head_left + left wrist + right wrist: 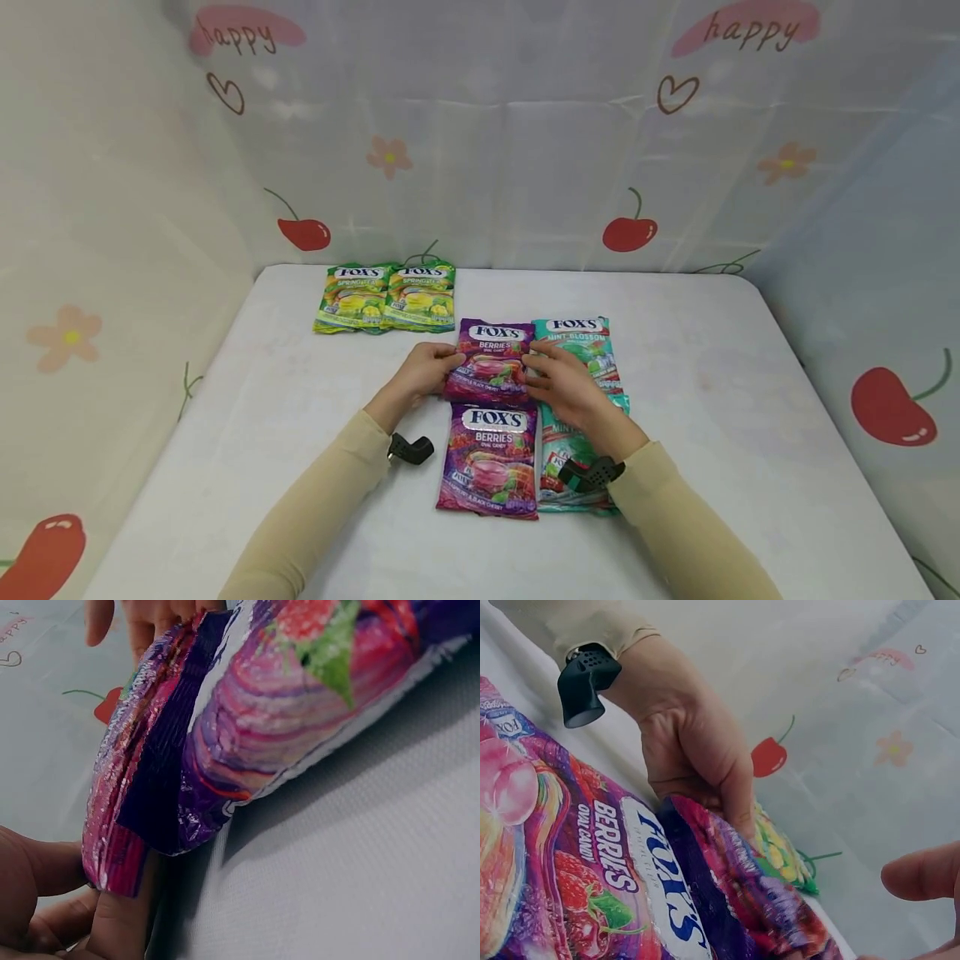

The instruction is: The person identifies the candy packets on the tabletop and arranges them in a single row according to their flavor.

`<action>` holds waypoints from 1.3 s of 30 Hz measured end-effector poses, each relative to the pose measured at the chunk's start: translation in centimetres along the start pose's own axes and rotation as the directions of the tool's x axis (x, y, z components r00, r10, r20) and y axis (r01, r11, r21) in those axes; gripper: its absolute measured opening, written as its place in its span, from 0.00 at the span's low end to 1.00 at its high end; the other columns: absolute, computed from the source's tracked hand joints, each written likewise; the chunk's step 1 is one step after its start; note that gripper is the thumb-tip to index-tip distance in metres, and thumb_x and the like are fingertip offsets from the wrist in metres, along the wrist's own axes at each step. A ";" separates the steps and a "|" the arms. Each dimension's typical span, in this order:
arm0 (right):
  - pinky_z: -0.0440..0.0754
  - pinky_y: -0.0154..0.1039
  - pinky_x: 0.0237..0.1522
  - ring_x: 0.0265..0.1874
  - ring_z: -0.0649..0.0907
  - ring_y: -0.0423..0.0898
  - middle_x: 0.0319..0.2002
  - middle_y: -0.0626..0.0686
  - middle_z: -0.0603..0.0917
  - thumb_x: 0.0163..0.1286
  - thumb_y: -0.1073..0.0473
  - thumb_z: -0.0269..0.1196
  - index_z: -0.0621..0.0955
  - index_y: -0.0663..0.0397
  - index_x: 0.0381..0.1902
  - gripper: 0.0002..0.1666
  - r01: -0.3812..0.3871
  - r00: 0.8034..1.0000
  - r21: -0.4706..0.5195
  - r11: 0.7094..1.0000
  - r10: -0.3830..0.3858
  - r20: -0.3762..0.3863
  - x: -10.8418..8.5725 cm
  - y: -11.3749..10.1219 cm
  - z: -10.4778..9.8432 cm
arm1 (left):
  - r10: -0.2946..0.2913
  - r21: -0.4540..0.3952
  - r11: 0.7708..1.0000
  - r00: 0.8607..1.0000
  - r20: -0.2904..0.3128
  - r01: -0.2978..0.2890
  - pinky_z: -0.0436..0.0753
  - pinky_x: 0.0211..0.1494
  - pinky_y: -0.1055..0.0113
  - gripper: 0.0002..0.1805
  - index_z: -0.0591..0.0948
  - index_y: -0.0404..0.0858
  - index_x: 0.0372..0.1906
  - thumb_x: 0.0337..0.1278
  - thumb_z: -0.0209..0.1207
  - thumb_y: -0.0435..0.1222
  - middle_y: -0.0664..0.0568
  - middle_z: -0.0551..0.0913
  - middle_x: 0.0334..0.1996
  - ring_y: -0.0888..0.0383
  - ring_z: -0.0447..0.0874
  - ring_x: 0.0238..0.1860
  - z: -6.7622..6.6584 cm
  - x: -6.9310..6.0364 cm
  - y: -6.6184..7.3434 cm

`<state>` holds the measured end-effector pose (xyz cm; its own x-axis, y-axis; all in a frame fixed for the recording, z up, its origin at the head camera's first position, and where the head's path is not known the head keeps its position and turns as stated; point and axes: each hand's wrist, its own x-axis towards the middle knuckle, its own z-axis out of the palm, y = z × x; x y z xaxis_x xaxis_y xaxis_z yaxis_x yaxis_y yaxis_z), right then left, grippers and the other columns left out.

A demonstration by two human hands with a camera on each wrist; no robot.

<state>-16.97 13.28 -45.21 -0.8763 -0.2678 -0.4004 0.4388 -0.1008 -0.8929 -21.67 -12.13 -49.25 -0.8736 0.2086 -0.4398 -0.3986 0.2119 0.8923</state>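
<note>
At far left, two green packets point(375, 300) lie overlapped near the table's back edge. The left hand point(422, 368) grips the left edge of the upper purple packet point(491, 367), thumb on the face and fingers behind. The lower purple packet point(491, 462) lies directly in front of it. The right hand point(562, 379) is spread, not closed, its fingers extended against the packet's right edge. Beneath and beside that hand, the upper teal packet point(600, 358) and lower teal packet point(558, 446) are partly covered.

A strip of white table point(697, 400) separates the green packets from the upper purple packet; wide room runs left of the left forearm and right of the teal pair. The purple and teal columns leave little side room between them.

The left wrist view shows the gripped packet nearly edge-on; the right wrist view shows part of a green packet behind the left hand.
</note>
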 end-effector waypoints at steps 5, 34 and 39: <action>0.63 0.64 0.77 0.79 0.58 0.66 0.82 0.64 0.48 0.84 0.59 0.50 0.45 0.55 0.84 0.41 -0.003 1.000 0.034 0.999 0.004 -0.012 0.3 0.3 0.2 | -0.012 -0.063 0.998 1.000 0.022 0.014 0.90 0.43 0.65 0.23 0.76 0.35 0.69 0.78 0.56 0.40 0.40 0.83 0.57 0.56 0.87 0.45 0.0 0.0 0.0; 0.87 0.48 0.57 0.55 0.85 0.51 0.67 0.60 0.75 0.78 0.59 0.62 0.62 0.54 0.77 0.35 -0.016 1.000 0.078 0.997 0.015 0.014 2.3 -0.1 0.5 | 0.063 -0.304 0.952 0.996 0.063 -0.041 0.85 0.53 0.66 0.30 0.65 0.52 0.79 0.78 0.55 0.41 0.46 0.75 0.68 0.53 0.81 0.56 0.8 -0.1 1.5; 0.87 0.45 0.54 0.51 0.85 0.49 0.62 0.59 0.79 0.77 0.60 0.63 0.66 0.56 0.74 0.32 0.010 0.999 -0.004 1.000 -0.010 -0.053 3.0 -0.7 0.6 | 0.066 -0.417 0.909 0.994 0.085 -0.025 0.87 0.56 0.63 0.30 0.66 0.60 0.78 0.78 0.55 0.40 0.46 0.74 0.71 0.50 0.81 0.61 0.7 0.1 2.0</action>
<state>-19.80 11.98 -45.63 -0.8899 -0.2154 -0.4021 0.4296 -0.0997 -0.8975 -22.37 -10.97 -47.60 -0.8713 0.3024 -0.3866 -0.4566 -0.2105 0.8644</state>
